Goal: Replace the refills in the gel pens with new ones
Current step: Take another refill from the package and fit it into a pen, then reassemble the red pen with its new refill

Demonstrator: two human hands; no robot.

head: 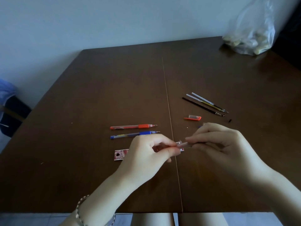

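A: Item one – dark brown wooden table [114, 88] with a thin seam running front to back. Contents?

B: Red gel pen with ribbed rubber grip [132, 126] and blue gel pen with blue grip [134, 134], side by side left of the seam, tips to the right, caps off. Three thin loose refills [205, 103], one dark and two clear-tubed, well apart on the right half. Orange pen cap with clear end [192, 118] just below those. Small black tip piece [230, 120] alone to the right. Red printed card packet [119, 154], mostly hidden under the near hand. Crumpled clear plastic bag [251, 35] at far right corner.

A: Hands?

B: Left hand [146, 154] pinching a slim reddish piece, blurred, possibly barrel or refill; cannot tell which. Right hand [216, 141] pinching a clear plastic pen part [184, 144] from the other end. Both raised above the table, meeting over the seam.

A: Risks?

B: Judged only – misaligned push, bent refill or smeared ink. Small black piece near the right wrist, easily swept off. Old and new refills lying close, easily mixed. Loose pinch on clear part, slip and roll toward the near edge
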